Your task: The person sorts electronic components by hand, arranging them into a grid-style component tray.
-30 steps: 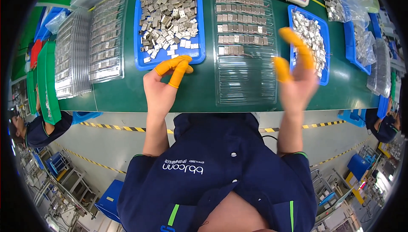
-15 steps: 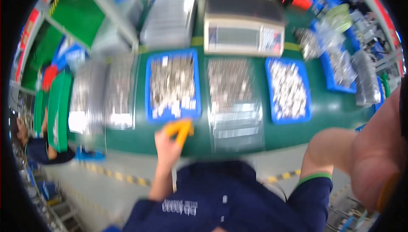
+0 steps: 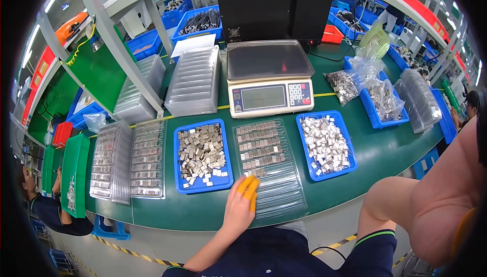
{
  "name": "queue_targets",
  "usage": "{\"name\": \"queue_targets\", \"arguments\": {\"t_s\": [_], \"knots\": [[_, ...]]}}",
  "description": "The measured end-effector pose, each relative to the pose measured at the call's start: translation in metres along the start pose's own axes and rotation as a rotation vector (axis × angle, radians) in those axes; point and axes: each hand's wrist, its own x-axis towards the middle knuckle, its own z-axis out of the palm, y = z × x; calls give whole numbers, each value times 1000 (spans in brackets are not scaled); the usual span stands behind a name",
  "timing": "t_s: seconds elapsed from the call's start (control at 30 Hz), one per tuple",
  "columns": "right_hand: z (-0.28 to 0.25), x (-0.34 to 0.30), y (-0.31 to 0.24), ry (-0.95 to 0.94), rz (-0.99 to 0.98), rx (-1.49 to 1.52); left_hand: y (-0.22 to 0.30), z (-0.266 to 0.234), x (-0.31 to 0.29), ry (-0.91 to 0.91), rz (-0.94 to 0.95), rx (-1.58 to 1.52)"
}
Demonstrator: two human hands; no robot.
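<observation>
My left hand, with yellow finger covers, reaches over a clear plastic slotted tray. Its fingers are closed together beside the lowest filled row; anything between the fingertips is hidden. Small metal parts sit in rows in the tray's upper half, while its lower slots are bare. Left of it, a blue bin holds loose metal parts, and another blue bin on the right holds whitish ones. Raised close to the camera at the right edge, my right hand is cut off, with its fingers mostly out of sight.
A weighing scale stands behind the tray. Stacked clear trays stand at the back left, and filled trays lie at the left. Bagged parts fill a bin at right. A co-worker sits at far left beside a green bin.
My left hand has moved right, from below the metal-parts bin to the slotted tray, and its spread fingers have come together. The view has tilted up. My right hand stays raised.
</observation>
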Motion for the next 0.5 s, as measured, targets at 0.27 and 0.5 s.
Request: {"name": "queue_targets", "arguments": {"t_s": [0.27, 0.5], "knots": [[19, 9, 25, 93, 10, 59, -3, 6, 5, -154, -146, 212], [23, 5, 25, 186, 5, 102, -2, 11, 1, -204, -164, 236]]}}
